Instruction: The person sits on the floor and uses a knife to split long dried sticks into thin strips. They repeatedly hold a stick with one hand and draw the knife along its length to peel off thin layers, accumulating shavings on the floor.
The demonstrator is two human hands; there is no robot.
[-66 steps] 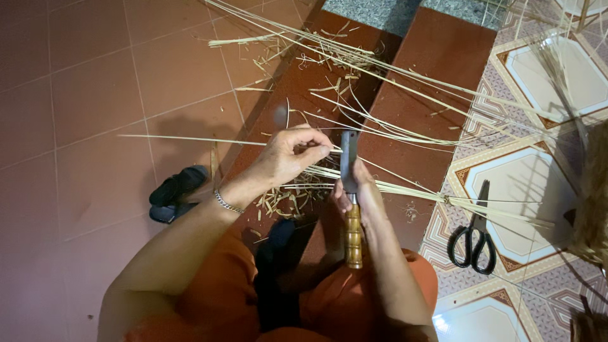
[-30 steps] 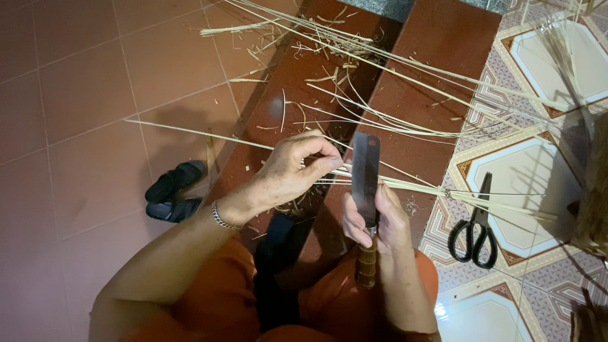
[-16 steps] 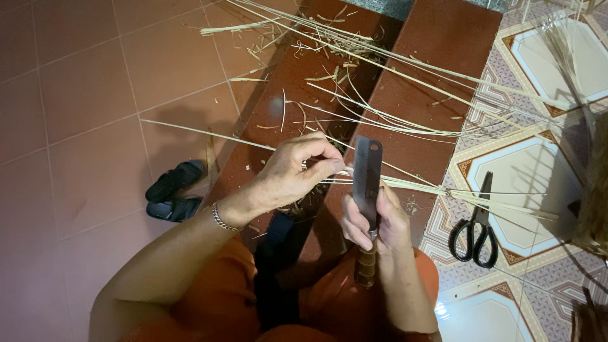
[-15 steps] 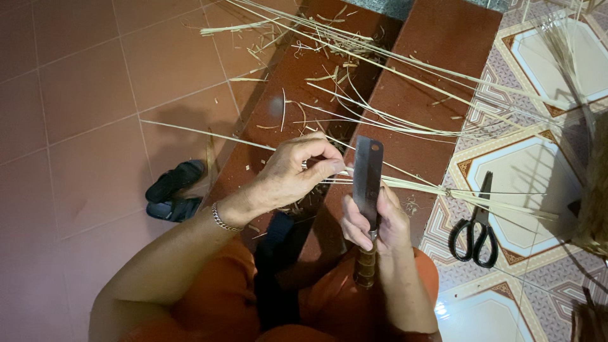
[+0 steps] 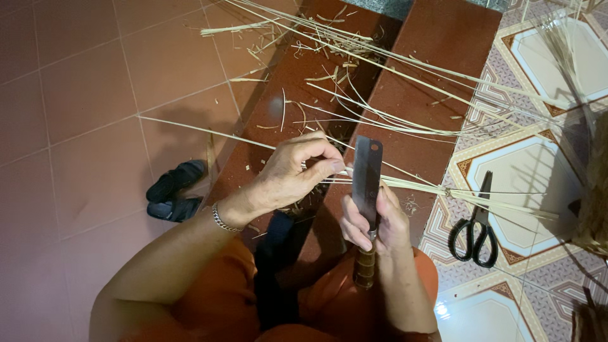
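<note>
We see our left hand (image 5: 294,174) pinched shut, fingertips gripping a thin pale straw-coloured reed strip (image 5: 443,190) just beside the blade. Our right hand (image 5: 373,221) is clenched around a flat steel knife with a wound brown handle (image 5: 366,183), blade upright. The strip runs level, crossing the blade and reaching right over the patterned floor tiles (image 5: 538,171), near black-handled scissors (image 5: 475,228).

black scissors (image 5: 474,229), pale straw strips (image 5: 481,199), orange clothing (image 5: 209,297).
</note>
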